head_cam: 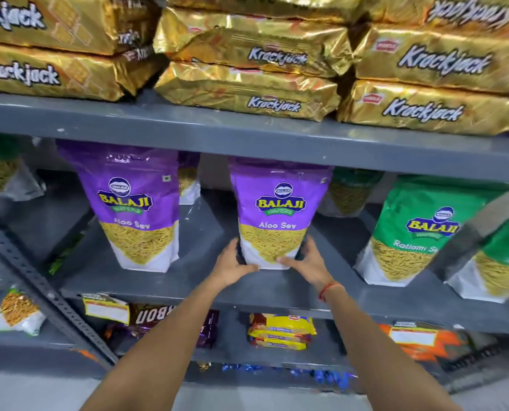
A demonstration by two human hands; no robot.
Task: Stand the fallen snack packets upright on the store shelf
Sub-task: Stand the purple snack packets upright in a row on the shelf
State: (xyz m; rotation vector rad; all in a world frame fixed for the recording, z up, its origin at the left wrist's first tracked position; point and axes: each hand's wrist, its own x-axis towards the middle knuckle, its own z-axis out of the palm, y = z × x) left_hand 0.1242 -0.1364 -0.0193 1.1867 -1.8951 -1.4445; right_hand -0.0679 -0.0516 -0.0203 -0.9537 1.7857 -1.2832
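- Grey metal store shelving [247,137] fills the view in tiers, with gold Krackjack biscuit packs [247,93] stacked flat on the top tier and a perforated angle post [40,286] running down at 8 o'clock.
- Standing upright on the middle shelf board [188,280], just right of centre, is a purple Balaji Aloo Sev packet [277,209]: purple upper half with a yellow logo, a clear window showing yellow sev, a white base, and its top edge hidden behind the lip of the tier above.
- At 9 o'clock from it stands a second Aloo Sev packet [137,209], also upright, well apart from the first.
- At 3 o'clock a green Balaji Ratlami Sev packet [416,232] leans to the right, with another green packet [493,262] at the frame edge.
- Both bare forearms reach up from the bottom edge toward the centre packet.
- Left hand [232,265] cups the packet's lower left corner, fingers curled round the side and thumb at the base.
- Right hand [306,259], with a red thread bracelet [330,290] at the wrist, presses the lower right corner, thumb across the white front, fingers wrapped behind.
- Bare grey board lies open between the 2 purple packets and in front of them, up to the shelf's front edge.
- Below, at 6 o'clock, yellow biscuit packs [279,330] and a dark Bourbon pack [164,321] lie flat on the lower tier.
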